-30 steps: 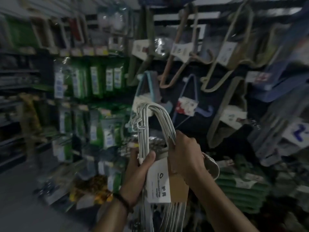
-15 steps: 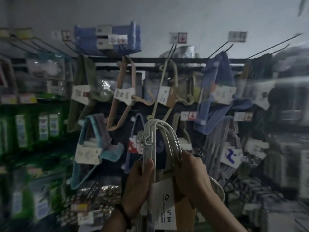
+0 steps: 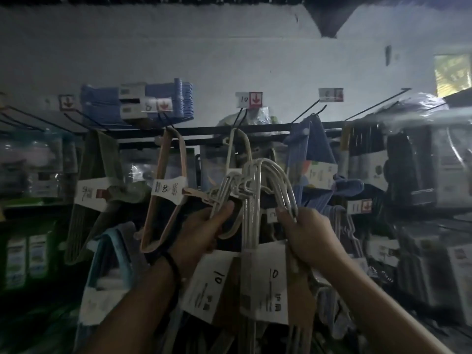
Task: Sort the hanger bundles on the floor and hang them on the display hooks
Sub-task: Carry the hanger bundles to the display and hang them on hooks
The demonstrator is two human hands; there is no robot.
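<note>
1. Left hand (image 3: 201,233) has its fingers curled round the hook ends of a white bundle (image 3: 222,192), whose label (image 3: 209,284) reads "10".
2. Right hand (image 3: 306,236) grips the curved shoulders of a second bundle (image 3: 251,200), also white.
3. Both bundles are held up, touching each other, below the "10" tag (image 3: 249,100).
4. Hook (image 3: 240,118), just under that tag, carries a cream hanger (image 3: 229,154).
5. Pink bundle (image 3: 168,190) hangs lower left of the tag, and a blue bundle (image 3: 314,139) lower right.
</note>
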